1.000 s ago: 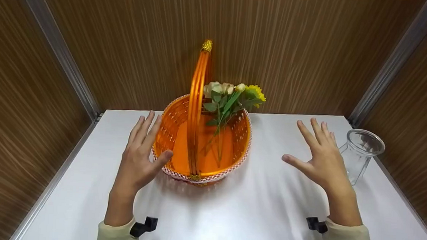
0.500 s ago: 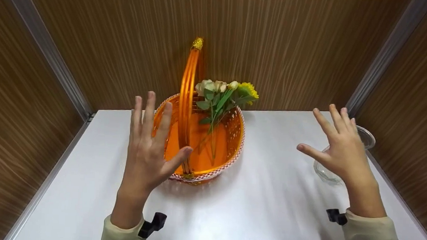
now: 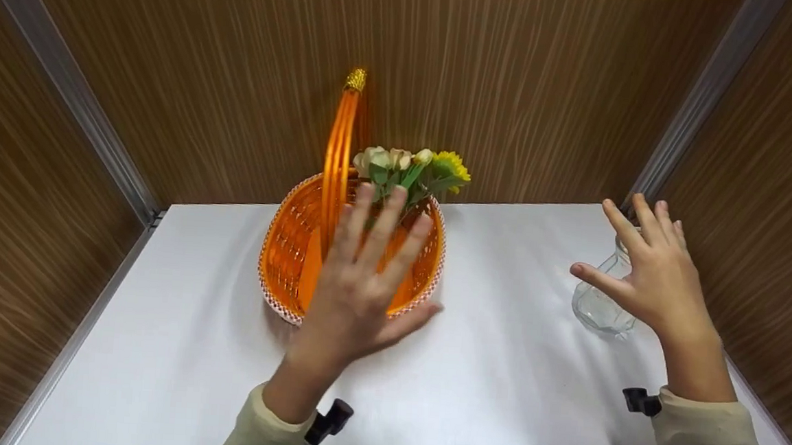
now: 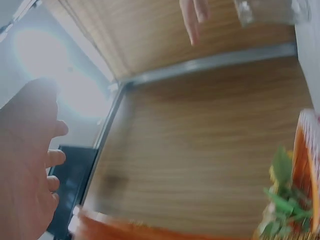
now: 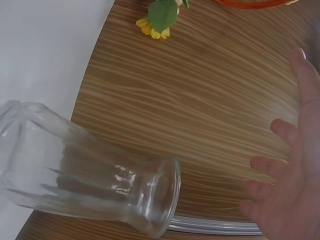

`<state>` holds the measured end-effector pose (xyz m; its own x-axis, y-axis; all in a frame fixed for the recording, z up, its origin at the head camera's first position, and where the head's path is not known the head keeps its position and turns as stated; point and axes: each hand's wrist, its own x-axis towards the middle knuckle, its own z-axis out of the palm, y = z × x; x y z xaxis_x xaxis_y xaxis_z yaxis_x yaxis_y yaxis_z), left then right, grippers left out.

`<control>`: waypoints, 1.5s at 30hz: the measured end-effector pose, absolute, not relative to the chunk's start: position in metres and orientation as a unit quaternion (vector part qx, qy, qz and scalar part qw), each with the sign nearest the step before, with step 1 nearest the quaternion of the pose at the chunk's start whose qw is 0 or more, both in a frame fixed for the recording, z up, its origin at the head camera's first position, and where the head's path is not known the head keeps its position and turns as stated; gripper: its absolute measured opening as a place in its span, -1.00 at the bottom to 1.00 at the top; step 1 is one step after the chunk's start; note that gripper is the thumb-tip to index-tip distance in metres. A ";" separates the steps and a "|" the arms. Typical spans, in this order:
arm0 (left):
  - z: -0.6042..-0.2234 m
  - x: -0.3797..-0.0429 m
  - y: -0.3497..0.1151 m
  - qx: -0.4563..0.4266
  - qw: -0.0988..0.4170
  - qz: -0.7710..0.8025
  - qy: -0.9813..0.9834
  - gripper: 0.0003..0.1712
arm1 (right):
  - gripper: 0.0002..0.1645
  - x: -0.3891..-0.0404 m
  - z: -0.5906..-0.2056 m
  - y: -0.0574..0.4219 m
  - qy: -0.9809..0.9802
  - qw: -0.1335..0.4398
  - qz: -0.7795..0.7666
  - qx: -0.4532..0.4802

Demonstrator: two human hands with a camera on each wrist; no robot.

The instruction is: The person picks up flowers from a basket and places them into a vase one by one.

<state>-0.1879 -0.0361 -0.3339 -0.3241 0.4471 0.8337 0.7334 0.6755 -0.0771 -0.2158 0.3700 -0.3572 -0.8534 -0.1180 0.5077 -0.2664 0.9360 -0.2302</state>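
Observation:
An orange woven basket (image 3: pixel 289 250) with a tall hooped handle (image 3: pixel 338 150) stands toward the back of the white table. Artificial flowers (image 3: pixel 409 172), pale roses and a yellow bloom, lean out over its back right rim. My left hand (image 3: pixel 357 296) is spread above the front of the basket, slightly blurred, and hides part of its inside and the flower stems. At the right, my right hand (image 3: pixel 660 280), fingers spread, hovers by a clear glass vase (image 3: pixel 604 307) and covers much of it. In the right wrist view the vase (image 5: pixel 95 170) shows apart from the fingers. Both hands hold nothing.
Brown wood-patterned panels (image 3: pixel 514 92) enclose the white table (image 3: pixel 482 393) at the back and sides. Metal strips (image 3: pixel 692 96) run along the corners. A small black mount (image 3: pixel 329 421) sits at each sleeve cuff.
My left hand has moved right from beside the basket to in front of it. My right hand has shifted right and slightly up, over the vase. The view has turned a little.

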 end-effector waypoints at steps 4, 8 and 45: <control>-0.339 -0.189 -0.014 -0.400 0.424 -0.157 -0.797 -0.03 | 0.19 -0.214 -0.360 0.380 -0.955 0.241 0.145 0.092; -0.345 -0.192 0.006 -0.425 0.395 -0.156 -0.799 -0.04 | 0.19 -0.211 -0.362 0.387 -0.959 0.232 0.140 0.079; -0.410 -0.241 0.129 -0.423 0.195 -0.125 -0.876 0.01 | 0.27 -0.199 -0.399 0.441 -0.967 0.164 0.193 0.007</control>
<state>-0.2408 0.1291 -0.4100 -0.5665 0.6919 0.4476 0.7896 0.6112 0.0545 -0.1990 0.4412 -0.3988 -0.9463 0.0491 0.3196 -0.0776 0.9250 -0.3719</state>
